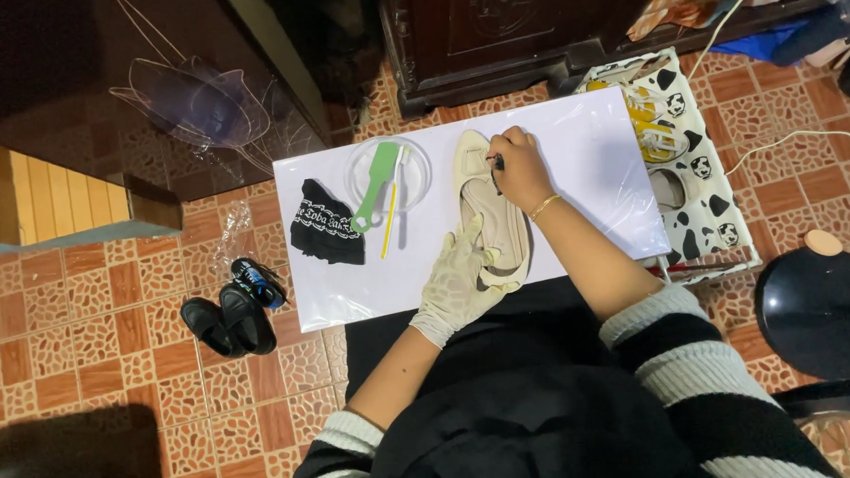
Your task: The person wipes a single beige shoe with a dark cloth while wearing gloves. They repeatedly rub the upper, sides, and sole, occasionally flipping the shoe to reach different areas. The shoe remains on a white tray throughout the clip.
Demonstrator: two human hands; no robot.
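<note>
The beige shoe point(488, 208) lies on a white board point(582, 141) that rests on the tiled floor in front of the person, with its toe pointing away from them. The left hand point(456, 283), which wears a pale glove, lies flat over the heel end of the shoe with the fingers spread and curved around it, so it presses and steadies the shoe. The right hand point(519, 167) is bare and has a thin bracelet at the wrist. It is closed in a loose fist at the right edge of the shoe near the toe, and its fingertips pinch a small dark tool point(496, 161); what kind of tool it is, I cannot tell.

To the left of the shoe, on the same board, there is a clear round dish point(419, 167). A green brush point(378, 181) lies across this dish, and a thin yellow stick point(388, 223) lies just beside the brush. Further left on the board sits a folded black cloth point(325, 225) with white print. On the floor to the left of the board stands a pair of small black shoes point(230, 318). At the right side of the board there is a box with black and white pattern point(709, 184), and it holds other pale shoes.
</note>
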